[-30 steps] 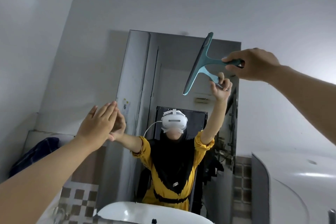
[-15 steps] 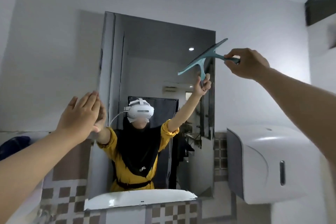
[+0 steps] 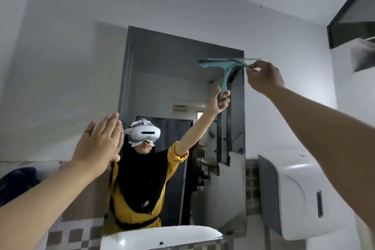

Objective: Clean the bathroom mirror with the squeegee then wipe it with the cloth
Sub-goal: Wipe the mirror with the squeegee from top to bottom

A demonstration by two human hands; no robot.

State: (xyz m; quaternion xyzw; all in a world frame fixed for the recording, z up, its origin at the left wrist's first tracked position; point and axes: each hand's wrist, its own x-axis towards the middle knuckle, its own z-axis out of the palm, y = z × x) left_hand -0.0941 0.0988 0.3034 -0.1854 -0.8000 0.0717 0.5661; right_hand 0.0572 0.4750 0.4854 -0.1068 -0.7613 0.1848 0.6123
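Observation:
The bathroom mirror [image 3: 162, 67] hangs on the white wall straight ahead and reflects me. My right hand [image 3: 263, 77] grips the handle of the teal squeegee [image 3: 241, 62]. Its blade lies level against the glass at the mirror's top right corner and sticks out a little past the right edge. My left hand [image 3: 101, 144] is flat with straight fingers against the mirror's left edge and holds nothing. A dark blue bundle [image 3: 18, 180], possibly the cloth, lies on the ledge at far left.
A white wall dispenser [image 3: 284, 199] juts out just right of the mirror, under my right arm. The white basin rim [image 3: 158, 235] sits below the mirror. Checkered tiles [image 3: 75, 235] line the lower wall. A dark overhang [image 3: 355, 26] projects at the top right.
My right hand has turned the squeegee from a steep tilt to level and brought its blade onto the glass at the top right corner. My left hand stays on the mirror's left edge.

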